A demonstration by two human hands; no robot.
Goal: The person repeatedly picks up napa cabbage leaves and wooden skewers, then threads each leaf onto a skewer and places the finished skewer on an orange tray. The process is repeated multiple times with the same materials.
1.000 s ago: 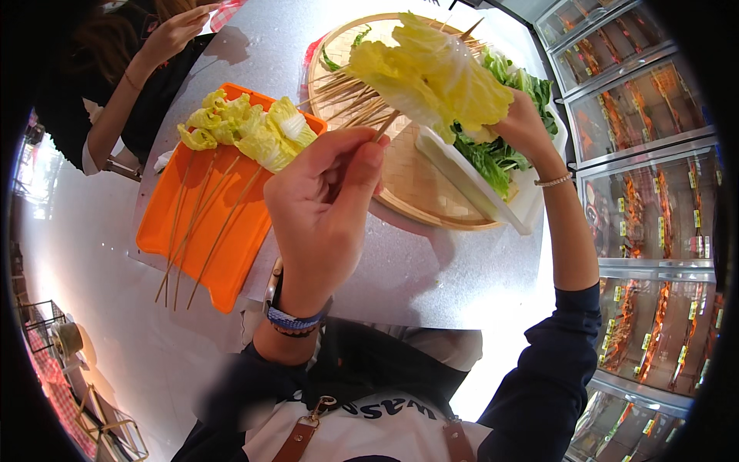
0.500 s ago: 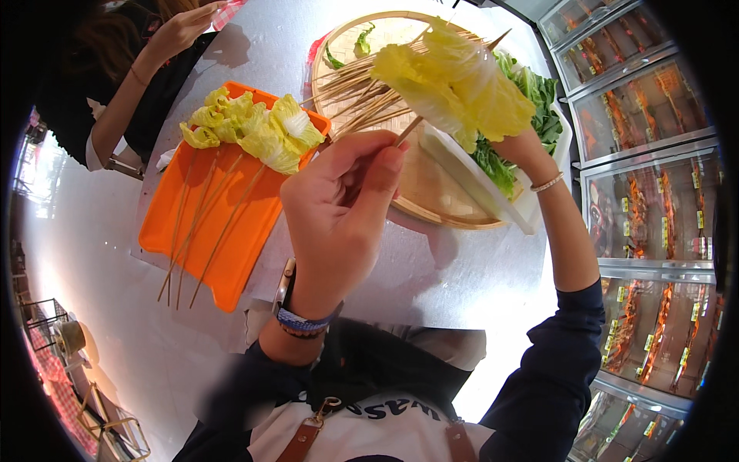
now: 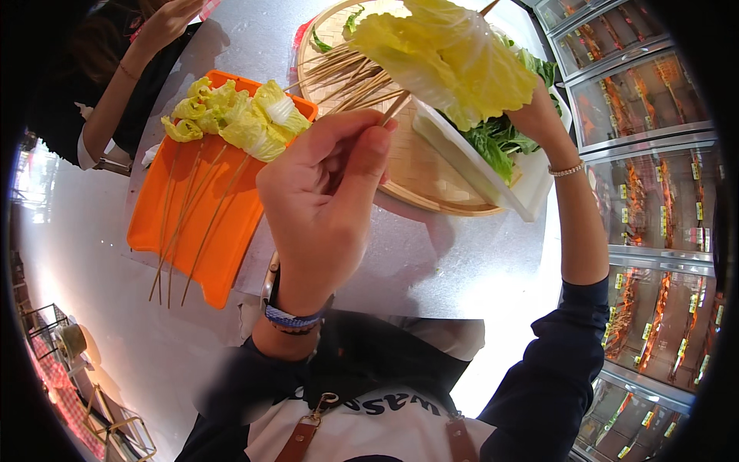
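My left hand [image 3: 327, 192] pinches a bamboo skewer [image 3: 396, 106] that passes behind a large yellow cabbage leaf [image 3: 443, 54] to a point poking out at the top. My right hand [image 3: 539, 115] grips that leaf at its right edge, its fingers mostly hidden. On the round woven bamboo tray [image 3: 404, 165] lie loose skewers [image 3: 339, 77]. A white container [image 3: 512, 196] at its right holds green leaves [image 3: 500, 146]. Left of my hands, an orange tray [image 3: 185, 235] carries several skewers topped with crumpled pale cabbage leaves [image 3: 242, 123].
A metal-topped table [image 3: 423, 277] is beneath the trays. Another person's hand [image 3: 165, 23] and dark-clothed body are at the upper left. Glass-doored display fridges [image 3: 639, 200] with skewers line the right. A wire rack [image 3: 42, 331] stands at the lower left.
Over the last second both hands have shifted slightly with the leaf and skewer, my right hand ending a little higher and further right. Both keep their grip.
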